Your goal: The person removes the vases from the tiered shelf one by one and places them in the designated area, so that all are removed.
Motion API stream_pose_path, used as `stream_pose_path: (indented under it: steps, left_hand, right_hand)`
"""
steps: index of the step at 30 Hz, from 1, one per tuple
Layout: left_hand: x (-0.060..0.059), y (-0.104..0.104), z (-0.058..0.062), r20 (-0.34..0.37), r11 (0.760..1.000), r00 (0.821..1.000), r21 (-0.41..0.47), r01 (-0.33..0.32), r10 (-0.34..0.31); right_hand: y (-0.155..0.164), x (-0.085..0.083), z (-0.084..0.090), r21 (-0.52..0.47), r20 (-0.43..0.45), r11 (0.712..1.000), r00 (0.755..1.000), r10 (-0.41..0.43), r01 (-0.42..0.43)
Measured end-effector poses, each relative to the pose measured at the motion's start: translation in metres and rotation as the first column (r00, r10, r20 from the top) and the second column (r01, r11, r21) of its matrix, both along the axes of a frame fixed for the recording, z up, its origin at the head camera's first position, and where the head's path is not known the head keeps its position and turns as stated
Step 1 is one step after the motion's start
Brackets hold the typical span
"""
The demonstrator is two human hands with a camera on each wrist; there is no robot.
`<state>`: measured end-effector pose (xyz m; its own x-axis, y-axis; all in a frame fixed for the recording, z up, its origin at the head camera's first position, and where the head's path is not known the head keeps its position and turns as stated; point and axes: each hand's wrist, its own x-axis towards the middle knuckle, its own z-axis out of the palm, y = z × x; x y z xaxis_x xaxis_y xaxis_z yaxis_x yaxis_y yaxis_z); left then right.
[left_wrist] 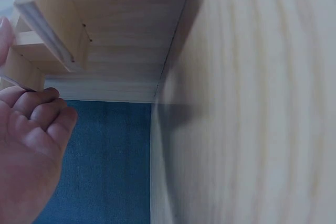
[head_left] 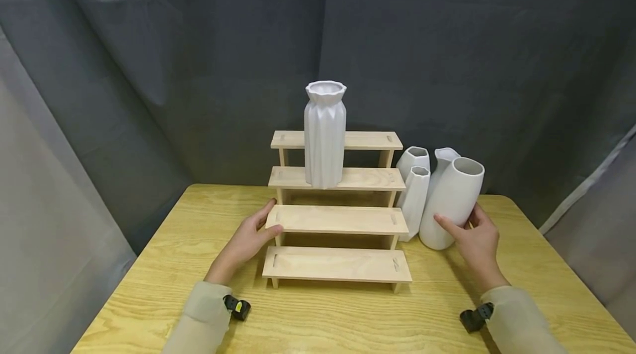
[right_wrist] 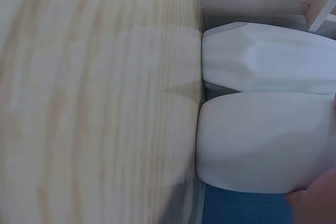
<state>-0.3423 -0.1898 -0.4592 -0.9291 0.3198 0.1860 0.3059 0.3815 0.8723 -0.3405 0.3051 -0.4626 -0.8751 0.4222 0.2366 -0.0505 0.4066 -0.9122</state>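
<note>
A pale wooden step stand (head_left: 338, 218) with several shelves stands mid-table. My left hand (head_left: 247, 241) grips the left end of its second-lowest shelf, thumb over the top; in the left wrist view its fingers (left_wrist: 44, 106) curl at the wood. Upright on the second-highest shelf is a pleated white vase (head_left: 325, 133) with a flared rim. To the stand's right, my right hand (head_left: 478, 243) holds a smooth white vase (head_left: 449, 207), thumb in front and fingers behind. The vase leans slightly right in the head view. Its base meets the table in the right wrist view.
Close beside the smooth vase stand a slim faceted white vase (head_left: 414, 205), another faceted vase (head_left: 409, 159) behind, and a partly hidden white vase (head_left: 444, 156) with a wavy lip. A dark curtain (head_left: 238, 67) hangs behind the wooden table (head_left: 318, 323).
</note>
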Motion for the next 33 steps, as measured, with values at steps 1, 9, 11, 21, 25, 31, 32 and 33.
stream_pose_path:
  steps: [1,9,11,21,25,31,32,33]
  left_hand:
    - [0.000,0.000,0.000,-0.001,1.000,1.000,0.001,0.003,-0.003]
    - [-0.001,0.001,0.000,0.006,1.000,1.000,0.000,0.003,-0.003]
    - [-0.001,0.001,0.000,0.007,1.000,1.000,0.004,0.006,-0.006]
    - [-0.001,0.001,0.000,0.005,1.000,1.000,-0.008,0.000,0.000]
    - [-0.001,0.001,0.000,0.006,1.000,1.000,-0.015,-0.007,0.007]
    - [-0.001,0.000,0.000,0.008,1.000,1.000,-0.006,-0.006,0.006]
    - [-0.001,0.000,0.000,0.007,1.000,1.000,-0.004,-0.004,0.004]
    - [-0.001,0.000,0.000,0.007,1.000,1.000,-0.002,-0.002,0.002]
  right_hand:
    - [0.000,0.000,0.000,0.000,-0.004,1.000,1.000,0.001,-0.001]
    - [0.001,0.000,0.000,-0.003,-0.012,1.000,1.000,0.003,-0.003]
    - [0.001,0.000,0.000,-0.009,-0.014,1.000,1.000,0.004,-0.004]
    - [0.001,0.002,0.002,-0.012,-0.023,1.000,1.000,0.013,-0.014]
    - [0.000,0.004,0.005,-0.036,-0.017,0.999,1.000,0.007,-0.007]
    - [0.000,0.009,0.010,-0.092,-0.035,0.996,0.999,-0.001,-0.003]
    - [0.000,0.009,0.011,-0.099,-0.038,0.995,0.999,-0.002,-0.002]
    - [0.000,0.010,0.011,-0.103,-0.041,0.995,0.999,-0.004,0.000]
